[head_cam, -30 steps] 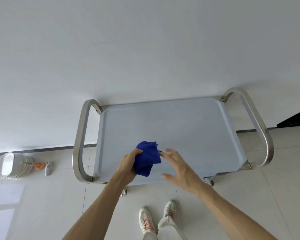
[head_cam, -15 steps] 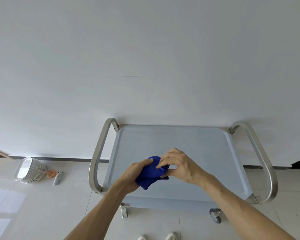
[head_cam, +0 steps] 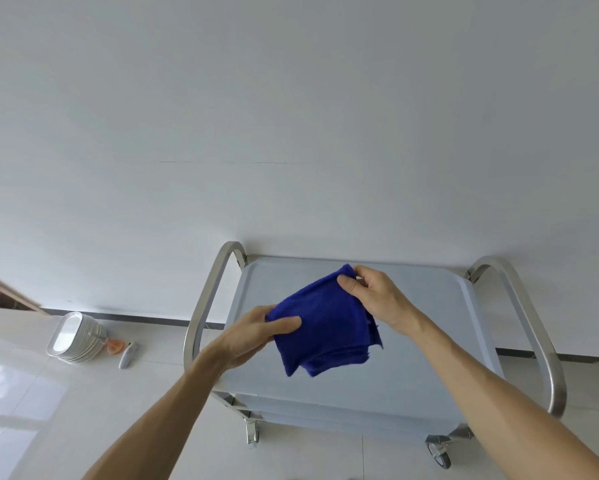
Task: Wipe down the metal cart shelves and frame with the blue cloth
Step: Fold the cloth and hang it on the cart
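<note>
Pinching hard on both sides now: the left hand (head_cam: 253, 332) has its thumb laid flat across the front of the blue cloth (head_cam: 325, 327) and its fingers tucked behind the near-left edge, gripping it. Over on the other side, the right hand (head_cam: 377, 299) nips the cloth's far upper corner between thumb and curled fingers (head_cam: 362, 271), so the fabric is stretched between the two hands, a folded, doubled-up slab of deep blue with its lower corner drooping free. It hangs in the air above the top shelf (head_cam: 429, 341) of the metal cart (head_cam: 360, 403); whether the hanging corner touches the shelf cannot be told. Both bare forearms reach in from the bottom of the view. Widening out, the pale shelf sits between two curved steel handles, the left handle (head_cam: 201, 313) and the right handle (head_cam: 533, 334), with a lower shelf edge showing beneath and a caster wheel (head_cam: 440, 455) at the near-right corner. The cart stands against a white wall (head_cam: 291, 116) on a glossy tiled floor (head_cam: 31, 393). Off to the left on the floor, beside the skirting, lies a stack of white dishes (head_cam: 73, 337), with a small orange item (head_cam: 114, 346) and a white handheld object (head_cam: 128, 355) just beside it.
</note>
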{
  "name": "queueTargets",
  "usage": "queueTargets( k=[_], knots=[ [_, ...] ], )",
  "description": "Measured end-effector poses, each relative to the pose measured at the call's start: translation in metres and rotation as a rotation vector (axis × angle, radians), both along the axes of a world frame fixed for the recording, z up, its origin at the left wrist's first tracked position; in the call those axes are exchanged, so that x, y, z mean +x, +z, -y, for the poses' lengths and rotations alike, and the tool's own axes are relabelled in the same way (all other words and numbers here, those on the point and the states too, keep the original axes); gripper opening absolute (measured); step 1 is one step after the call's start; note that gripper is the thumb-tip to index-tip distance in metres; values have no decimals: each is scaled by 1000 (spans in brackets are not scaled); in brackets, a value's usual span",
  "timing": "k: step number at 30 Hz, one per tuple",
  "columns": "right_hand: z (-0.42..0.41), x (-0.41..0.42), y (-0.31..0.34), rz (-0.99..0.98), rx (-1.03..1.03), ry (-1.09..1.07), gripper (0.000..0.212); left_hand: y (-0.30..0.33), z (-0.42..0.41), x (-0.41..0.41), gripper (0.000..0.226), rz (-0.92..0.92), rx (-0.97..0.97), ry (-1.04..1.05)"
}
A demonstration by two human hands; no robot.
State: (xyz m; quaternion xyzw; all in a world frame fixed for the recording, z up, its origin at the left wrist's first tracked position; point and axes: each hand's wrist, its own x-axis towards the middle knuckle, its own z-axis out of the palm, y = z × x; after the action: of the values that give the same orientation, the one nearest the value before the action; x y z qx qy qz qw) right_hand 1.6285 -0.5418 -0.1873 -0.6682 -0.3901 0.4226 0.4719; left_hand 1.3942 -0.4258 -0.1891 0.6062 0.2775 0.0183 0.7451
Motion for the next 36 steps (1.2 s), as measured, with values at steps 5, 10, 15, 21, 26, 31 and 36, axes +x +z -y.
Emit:
queueTargets(
  k=[5,10,15,21,26,31,36],
  knots=[
    [-10,-23,-21,9,-75,-93,31,-4,4,5,46,75,-250,184],
    [3,-56,-20,347,261,133,50,-9,-7,-10,55,59,-419,474],
    [-10,-94,-20,799,310,418,65,-10,-25,-17,47,71,-482,538],
    [-52,-119,-4,679,324,181,13,-14,-57,-34,62,195,-534,503],
    [-102,-121,28,403,181,-37,7,-18,-77,-53,60,225,-345,297],
    [-149,-116,66,452,233,-143,9,-12,-99,-76,45,107,5,173],
    [-167,-107,103,405,242,-53,13,-12,-134,-117,27,-40,292,-11]
  ],
)
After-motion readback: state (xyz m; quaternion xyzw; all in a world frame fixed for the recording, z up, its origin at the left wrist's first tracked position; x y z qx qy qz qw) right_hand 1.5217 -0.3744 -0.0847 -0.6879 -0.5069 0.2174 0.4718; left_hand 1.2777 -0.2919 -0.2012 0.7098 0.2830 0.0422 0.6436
